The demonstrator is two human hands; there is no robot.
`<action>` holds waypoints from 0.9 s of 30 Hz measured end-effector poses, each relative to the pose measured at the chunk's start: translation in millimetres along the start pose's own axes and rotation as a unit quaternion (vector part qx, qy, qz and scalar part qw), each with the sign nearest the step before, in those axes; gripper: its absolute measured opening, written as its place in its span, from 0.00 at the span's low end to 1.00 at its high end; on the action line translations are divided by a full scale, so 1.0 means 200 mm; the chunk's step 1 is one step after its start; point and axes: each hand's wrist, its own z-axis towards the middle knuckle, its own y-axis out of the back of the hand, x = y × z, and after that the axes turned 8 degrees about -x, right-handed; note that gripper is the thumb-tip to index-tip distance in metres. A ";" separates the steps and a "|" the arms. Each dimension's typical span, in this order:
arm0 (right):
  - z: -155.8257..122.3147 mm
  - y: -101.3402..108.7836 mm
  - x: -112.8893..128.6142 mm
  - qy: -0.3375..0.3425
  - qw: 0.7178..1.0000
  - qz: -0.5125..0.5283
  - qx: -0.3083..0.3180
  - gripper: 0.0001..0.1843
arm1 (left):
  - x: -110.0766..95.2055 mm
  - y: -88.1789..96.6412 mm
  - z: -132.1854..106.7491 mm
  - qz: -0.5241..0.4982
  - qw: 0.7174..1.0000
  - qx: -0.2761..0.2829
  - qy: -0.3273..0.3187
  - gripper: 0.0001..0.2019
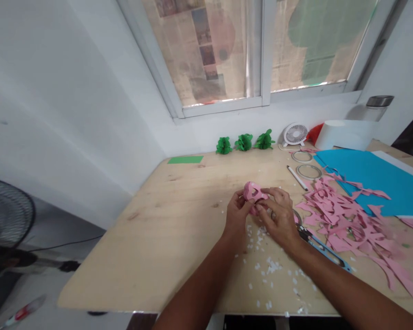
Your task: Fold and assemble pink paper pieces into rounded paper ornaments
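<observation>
Between my two hands, above the middle of the wooden table (165,229), is a small layered pink paper cutout (253,189) with holes cut in it. My left hand (237,211) pinches its left side, thumb in front. The fingers of my right hand (278,211) close on its right side and lower edge. Part of the paper is hidden behind my fingers. Close by my right wrist lies a blue-and-black utility knife (325,250), with a roll of tape (297,217) partly hidden beside it. Small white paper bits (273,266) are scattered below my hands.
Pink paper scraps (347,220) are heaped on the right, partly over blue sheets (382,178). Tape rolls (309,172) and a white pen (297,178) lie behind them. Along the wall stand several green paper shapes (244,142) and a small white fan (295,134). A green strip (185,159) lies back left.
</observation>
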 end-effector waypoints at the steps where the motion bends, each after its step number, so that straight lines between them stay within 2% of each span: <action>1: 0.00 0.00 0.00 -0.006 1.000 -0.001 -0.001 0.08 | 0.00 0.00 0.00 0.008 1.000 0.002 -0.014 0.16; 8: 0.02 0.02 -0.01 -0.075 0.997 0.019 -0.016 0.08 | 0.01 -0.02 -0.02 0.059 0.994 0.051 -0.078 0.16; 13: 0.02 0.00 -0.04 -0.106 0.992 0.047 -0.039 0.08 | 0.00 -0.04 -0.04 0.042 0.995 0.073 -0.048 0.19; 16: 0.02 -0.01 -0.06 -0.114 0.991 0.058 -0.032 0.07 | 0.00 -0.04 -0.04 0.031 0.996 0.080 -0.035 0.20; 27: 0.02 -0.01 -0.07 -0.138 0.986 0.086 -0.026 0.07 | 0.01 -0.03 -0.03 0.069 0.992 0.084 -0.060 0.20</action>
